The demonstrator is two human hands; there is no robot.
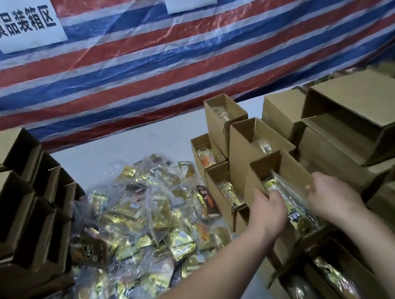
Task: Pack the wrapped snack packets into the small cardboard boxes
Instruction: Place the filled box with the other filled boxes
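Observation:
A small open cardboard box (290, 168) sits at centre right with a clear bag of gold snack packets (289, 199) lying in its opening. My left hand (267, 206) grips the box's left wall, its fingertips over the rim against the bag. On the other side my right hand (330, 195) holds the box's right wall, fingers curled over the edge. A big heap of gold and brown wrapped snack packets (136, 226) in clear bags covers the table to the left.
Several filled open boxes (228, 123) stand in rows behind and left of the held box, and more (335, 277) lie near me. Empty boxes (20, 211) are stacked at left, larger cartons (357, 119) at right. A striped tarp (177, 62) with paper signs hangs behind.

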